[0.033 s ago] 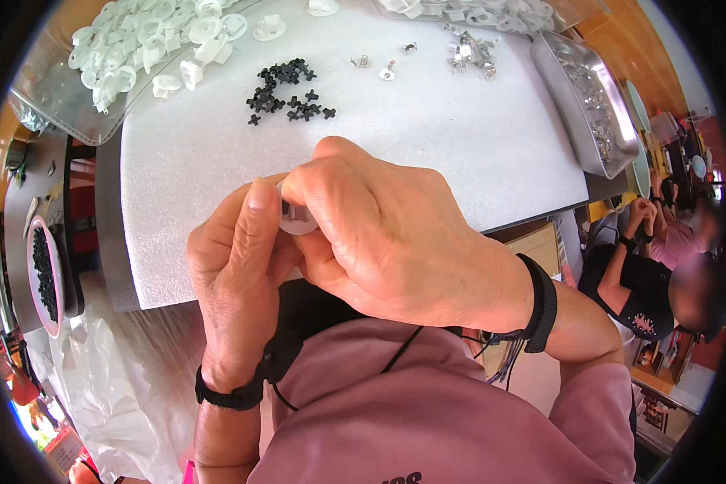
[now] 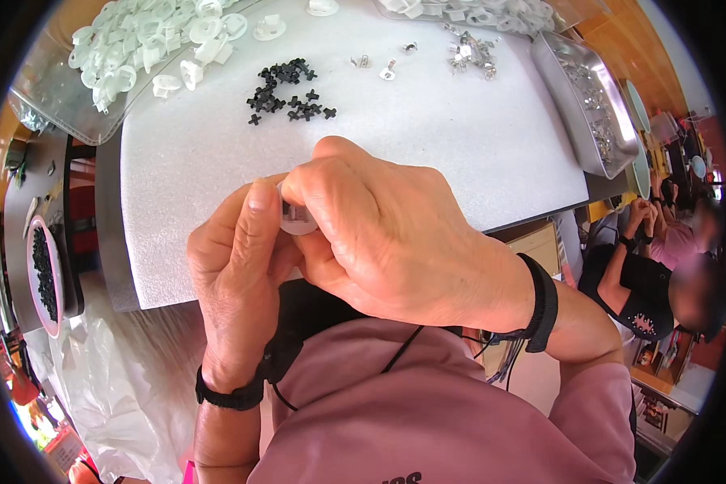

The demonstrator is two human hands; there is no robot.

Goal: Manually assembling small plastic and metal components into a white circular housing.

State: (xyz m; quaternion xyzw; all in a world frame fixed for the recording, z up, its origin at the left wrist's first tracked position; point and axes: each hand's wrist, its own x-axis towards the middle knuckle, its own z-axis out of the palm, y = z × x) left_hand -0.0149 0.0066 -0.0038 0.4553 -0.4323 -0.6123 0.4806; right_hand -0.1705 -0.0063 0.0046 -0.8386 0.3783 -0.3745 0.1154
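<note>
Between my hands is a small round white plastic part (image 2: 301,225) with a slot-like opening and something metallic-looking inside. My left hand (image 2: 238,242) is closed on its left side, the thumb lying along the edge. My right hand (image 2: 395,226) pinches the part from above and the right, and its fingers cover most of it. Whether those fingers also hold a smaller piece is hidden. Beyond the hands, black cross-shaped pieces (image 2: 286,74) lie in a loose group on the white foam sheet (image 2: 194,161). Small shiny metal pieces (image 2: 469,53) lie farther right.
White plastic parts (image 2: 149,40) heap up in a clear bin (image 2: 97,129) at the far left, with more in another bin at the back. A metal tray (image 2: 550,85) of small metal pieces stands right. At left is a pink-rimmed dish (image 2: 54,327) of black pieces. Other people sit at right.
</note>
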